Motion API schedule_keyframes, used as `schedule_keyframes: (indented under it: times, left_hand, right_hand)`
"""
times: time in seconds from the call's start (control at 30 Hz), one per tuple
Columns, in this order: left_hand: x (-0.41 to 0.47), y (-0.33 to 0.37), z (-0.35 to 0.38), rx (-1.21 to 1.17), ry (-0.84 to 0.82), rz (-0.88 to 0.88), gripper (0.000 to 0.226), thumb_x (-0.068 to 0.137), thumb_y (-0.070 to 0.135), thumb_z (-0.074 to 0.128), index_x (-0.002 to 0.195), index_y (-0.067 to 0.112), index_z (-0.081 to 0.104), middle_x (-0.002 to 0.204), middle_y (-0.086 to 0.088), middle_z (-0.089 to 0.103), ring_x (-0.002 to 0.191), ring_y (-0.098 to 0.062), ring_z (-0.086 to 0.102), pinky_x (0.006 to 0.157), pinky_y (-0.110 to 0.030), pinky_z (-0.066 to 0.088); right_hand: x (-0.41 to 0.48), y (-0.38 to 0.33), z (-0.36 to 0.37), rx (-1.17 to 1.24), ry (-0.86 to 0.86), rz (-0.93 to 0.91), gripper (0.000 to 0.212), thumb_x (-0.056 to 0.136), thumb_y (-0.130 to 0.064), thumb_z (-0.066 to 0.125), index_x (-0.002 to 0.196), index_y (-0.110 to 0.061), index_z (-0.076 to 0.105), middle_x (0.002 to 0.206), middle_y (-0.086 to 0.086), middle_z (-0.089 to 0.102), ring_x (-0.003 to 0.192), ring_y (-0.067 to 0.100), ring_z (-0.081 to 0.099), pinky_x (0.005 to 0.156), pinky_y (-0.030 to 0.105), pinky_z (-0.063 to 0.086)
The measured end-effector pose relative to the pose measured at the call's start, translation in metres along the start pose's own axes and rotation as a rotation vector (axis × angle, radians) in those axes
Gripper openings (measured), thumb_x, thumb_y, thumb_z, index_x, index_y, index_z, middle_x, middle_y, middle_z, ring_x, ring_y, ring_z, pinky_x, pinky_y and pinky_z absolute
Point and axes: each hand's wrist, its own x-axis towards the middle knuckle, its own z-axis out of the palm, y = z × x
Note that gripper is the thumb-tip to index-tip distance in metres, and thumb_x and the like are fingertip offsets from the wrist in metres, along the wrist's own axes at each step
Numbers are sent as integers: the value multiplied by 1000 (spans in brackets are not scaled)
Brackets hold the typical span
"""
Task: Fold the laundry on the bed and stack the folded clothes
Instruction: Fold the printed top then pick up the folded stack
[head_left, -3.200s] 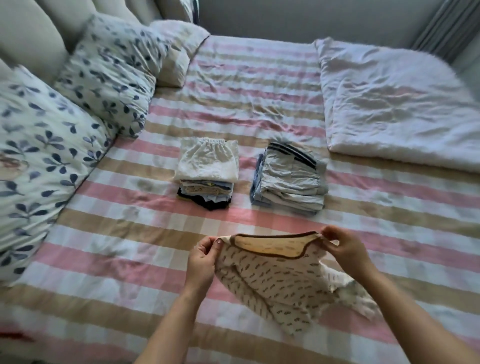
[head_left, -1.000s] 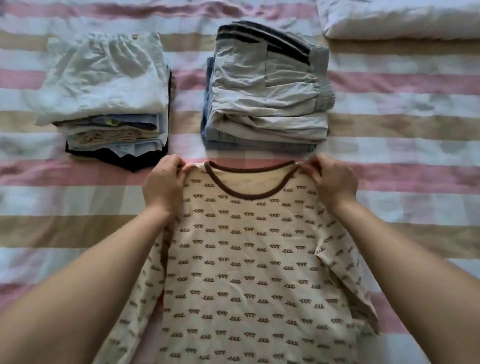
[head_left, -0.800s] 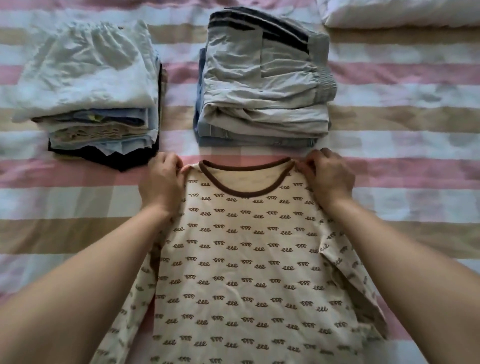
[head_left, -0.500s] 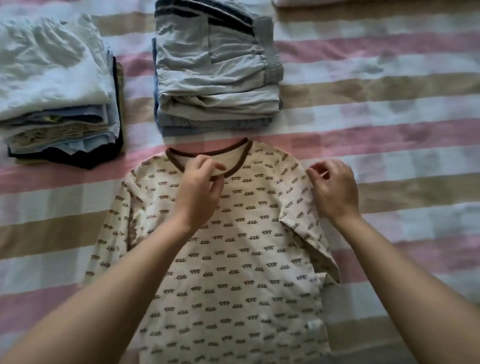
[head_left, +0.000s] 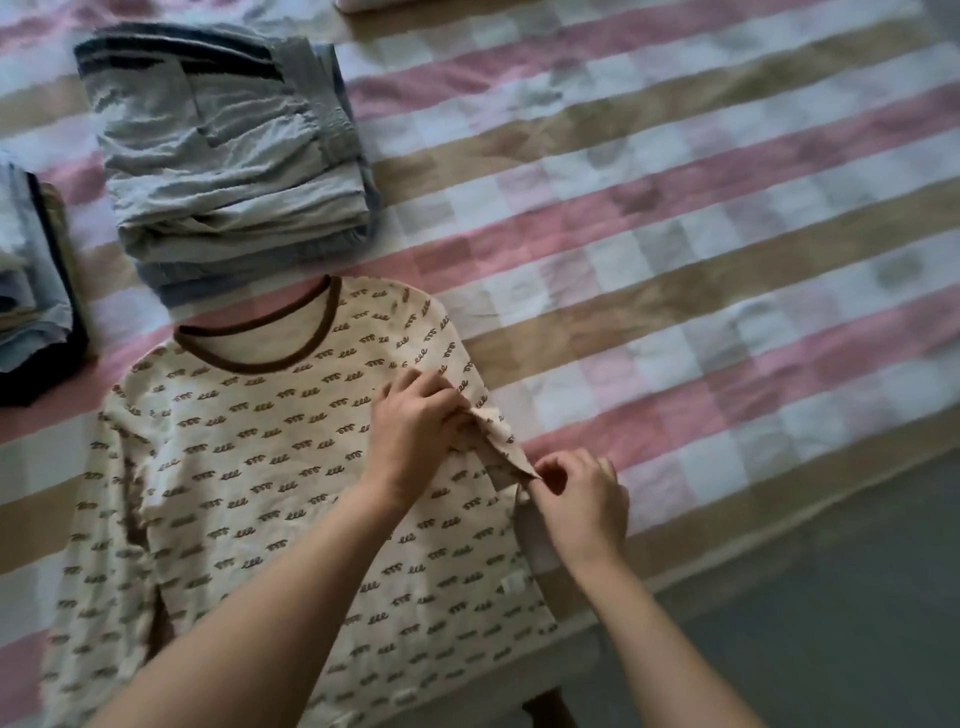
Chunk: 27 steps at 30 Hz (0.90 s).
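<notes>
While the cream shirt lies face up and flat along the near edge of the bed, its hem toward me and its brown-trimmed neckline pointing to the far side, I see both bare hands busy at its right sleeve. The right hand is nearest the bed's edge, just off the shirt's right side, with thumb and fingertips pinched on the lower end of the sleeve, which is folded back so its plain inner face shows. The left hand reaches across the chest of the shirt and lies palm down at the right shoulder, fingers closed on the upper part of that same sleeve, so the 2 hands hold the strip of cloth between them. The left sleeve lies along the shirt's other side, folded in beside the body. Beyond the bed's near edge, at the right, a dull grey floor shows.

Farther off, just past the neckline and almost touching it, I see a stack of folded grey clothes, the top piece carrying dark stripes at its far end. Toward the left edge of the bed, cut by the frame, stands a second stack with pale pieces above a dark one at the bottom. The striped pink, tan and white sheet runs on to the far side.
</notes>
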Motion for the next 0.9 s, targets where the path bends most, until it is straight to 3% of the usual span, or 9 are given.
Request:
schedule_keyframes:
  times: [0.13,0.3,0.4,0.5,0.6,0.67,0.73,0.83,0.9]
  left_hand:
    - [5,3,-18,-60,107,21,5,71,10,75,75,8,73,75,-4,67,76,-29,59,71,-45,46]
    - [11,-3,-39,21,86,113,7,68,14,75,72,9,72,73,-3,66,75,-26,60,73,-43,43]
    - [1,-18,-38,170,-115,163,10,66,16,80,73,13,74,75,-2,68,79,-27,63,77,-45,46]
    - [-11,-29,-27,248,-288,89,17,79,14,70,95,18,74,98,-2,68,102,-29,57,90,-46,41]
    - [-19,-34,-21,207,-281,69,20,82,8,66,100,14,72,103,-6,66,102,-33,55,84,-47,46]
    - [-18,-33,-20,116,-176,58,20,76,-1,68,93,8,73,95,-10,66,91,-36,57,74,-51,49]
    - [-8,-29,-22,67,-14,53,22,74,-7,64,92,4,71,91,-13,65,86,-37,57,71,-50,50]
    - [19,-19,-23,123,128,99,26,75,-8,62,98,3,69,98,-15,66,90,-40,56,76,-46,48]
    - [40,-14,-18,180,63,123,40,71,-13,65,106,6,68,107,-14,65,100,-41,55,84,-48,44]
  right_hand:
    - [7,-9,-27,305,41,-37,6,84,-13,63,90,-14,64,84,2,69,79,22,63,73,45,52]
    - [13,-27,-52,222,405,-494,8,74,-4,68,81,-7,66,72,2,66,65,19,59,59,33,51]
    - [-3,-17,-27,158,300,-597,11,71,-3,71,81,-7,69,73,3,67,65,17,62,58,30,54]
    - [-22,2,5,13,151,-585,25,63,-8,82,86,-12,72,83,0,71,75,17,66,66,32,55]
    - [-27,12,16,-24,104,-558,26,66,-14,82,90,-11,73,89,2,70,82,21,65,74,35,53]
    - [-24,13,12,101,175,-509,19,80,-18,67,95,-7,71,93,5,68,88,21,62,81,27,47]
    - [-14,16,2,191,300,-320,28,87,-24,55,103,-6,68,100,8,64,95,19,52,79,23,40]
    - [5,29,-10,160,337,118,38,84,-28,65,115,-8,59,114,15,54,102,28,44,75,29,32]
    - [11,36,-13,66,240,275,43,79,-32,69,114,-11,57,119,15,50,106,32,43,77,34,34]
